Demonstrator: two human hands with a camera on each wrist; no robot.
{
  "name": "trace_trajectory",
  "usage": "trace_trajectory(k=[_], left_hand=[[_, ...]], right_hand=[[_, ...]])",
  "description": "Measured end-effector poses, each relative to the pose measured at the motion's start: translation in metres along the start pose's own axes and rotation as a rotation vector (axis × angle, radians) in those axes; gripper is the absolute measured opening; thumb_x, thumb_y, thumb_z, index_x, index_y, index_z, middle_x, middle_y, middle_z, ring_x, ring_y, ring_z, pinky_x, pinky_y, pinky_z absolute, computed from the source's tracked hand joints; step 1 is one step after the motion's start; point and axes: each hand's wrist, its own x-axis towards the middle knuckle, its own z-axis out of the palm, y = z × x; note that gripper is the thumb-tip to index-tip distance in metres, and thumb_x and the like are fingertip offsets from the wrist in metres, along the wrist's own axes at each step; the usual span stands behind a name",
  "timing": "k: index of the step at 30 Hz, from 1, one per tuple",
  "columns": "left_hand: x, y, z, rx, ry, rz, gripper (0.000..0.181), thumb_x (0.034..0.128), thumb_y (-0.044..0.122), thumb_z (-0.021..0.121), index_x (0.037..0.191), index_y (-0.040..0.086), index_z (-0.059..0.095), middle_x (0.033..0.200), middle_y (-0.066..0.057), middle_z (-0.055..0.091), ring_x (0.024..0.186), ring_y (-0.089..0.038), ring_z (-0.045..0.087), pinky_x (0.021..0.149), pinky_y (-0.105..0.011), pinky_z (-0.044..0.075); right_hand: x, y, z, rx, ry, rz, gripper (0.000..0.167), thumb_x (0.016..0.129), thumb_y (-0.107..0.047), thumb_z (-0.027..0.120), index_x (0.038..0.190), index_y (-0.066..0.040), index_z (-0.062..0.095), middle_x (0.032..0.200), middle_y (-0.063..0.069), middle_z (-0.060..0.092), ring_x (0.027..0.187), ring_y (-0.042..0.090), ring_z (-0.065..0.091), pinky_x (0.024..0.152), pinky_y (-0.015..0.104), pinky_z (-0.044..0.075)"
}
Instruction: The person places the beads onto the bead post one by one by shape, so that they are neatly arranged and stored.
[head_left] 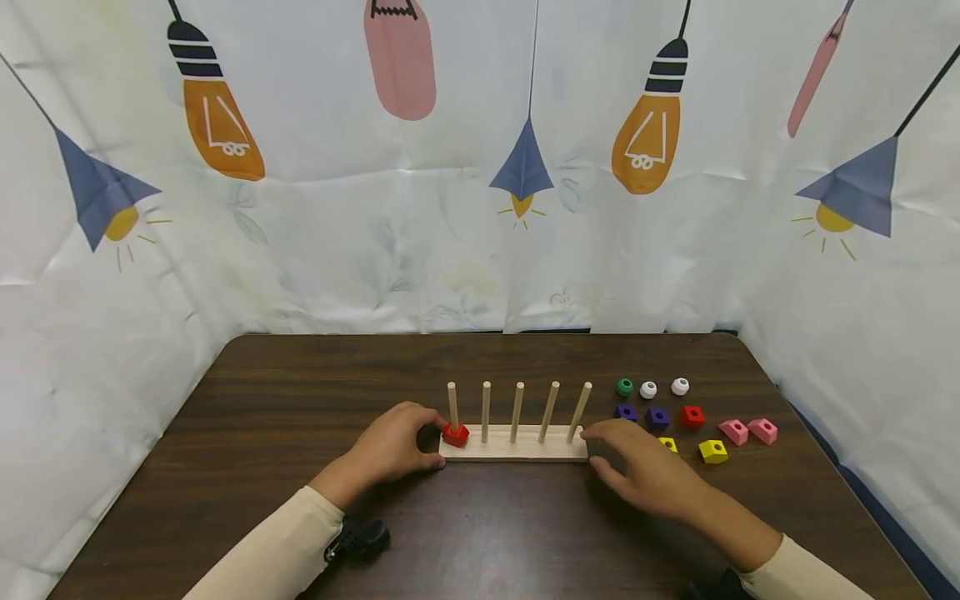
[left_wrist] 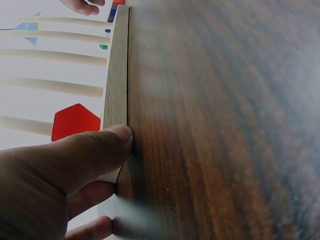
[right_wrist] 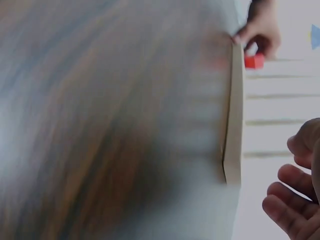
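A pale wooden peg board (head_left: pixel 513 452) with several upright pegs lies on the dark table. My left hand (head_left: pixel 395 446) grips its left end, the thumb (left_wrist: pixel 107 147) along the front edge and the fingers around the end. Over the foot of the leftmost peg sits a red angular block (head_left: pixel 455 434), close to that hand; the other pegs are bare. At the board's right end hovers my right hand (head_left: pixel 651 468), its fingers loosely bent. The right wrist view shows a gap between those fingers (right_wrist: pixel 285 205) and the board, with nothing held.
Right of the board lie loose beads: green (head_left: pixel 625 387), white (head_left: pixel 680 386), purple (head_left: pixel 657 418), red (head_left: pixel 692 417), pink (head_left: pixel 763 430) and yellow (head_left: pixel 713 452). My right hand partly covers another yellow one. A lamp-patterned cloth (head_left: pixel 450 250) hangs behind the table (head_left: pixel 300 392).
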Motion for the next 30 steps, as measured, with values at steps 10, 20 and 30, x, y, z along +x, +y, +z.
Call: trace_trajectory(k=[10, 20, 30], left_hand=[[-0.002, 0.0, 0.001, 0.001, 0.004, -0.005, 0.039, 0.0728, 0.028, 0.093, 0.105, 0.019, 0.075, 0.106, 0.004, 0.07, 0.108, -0.023, 0.062, 0.092, -0.045, 0.051], [-0.003, -0.001, 0.0, -0.007, 0.005, 0.016, 0.038, 0.0722, 0.028, 0.094, 0.104, 0.019, 0.075, 0.107, 0.005, 0.07, 0.11, -0.023, 0.062, 0.094, -0.045, 0.05], [-0.004, -0.001, 0.002, -0.016, 0.011, 0.016, 0.038, 0.0714, 0.027, 0.094, 0.103, 0.019, 0.074, 0.106, 0.006, 0.07, 0.11, -0.022, 0.062, 0.095, -0.045, 0.05]], right_hand=[[-0.027, 0.033, -0.032, -0.056, -0.029, 0.184, 0.04, 0.085, -0.01, 0.083, 0.121, -0.007, 0.067, 0.12, 0.007, 0.067, 0.111, 0.028, 0.064, 0.088, 0.05, 0.054], [-0.041, 0.052, -0.044, -0.09, -0.071, 0.175, 0.041, 0.078, -0.007, 0.087, 0.116, -0.004, 0.07, 0.111, 0.005, 0.07, 0.102, 0.029, 0.067, 0.084, 0.05, 0.055], [-0.043, 0.06, -0.04, -0.12, -0.103, 0.176, 0.042, 0.074, -0.004, 0.09, 0.111, -0.005, 0.071, 0.105, 0.003, 0.071, 0.096, 0.026, 0.069, 0.08, 0.045, 0.056]])
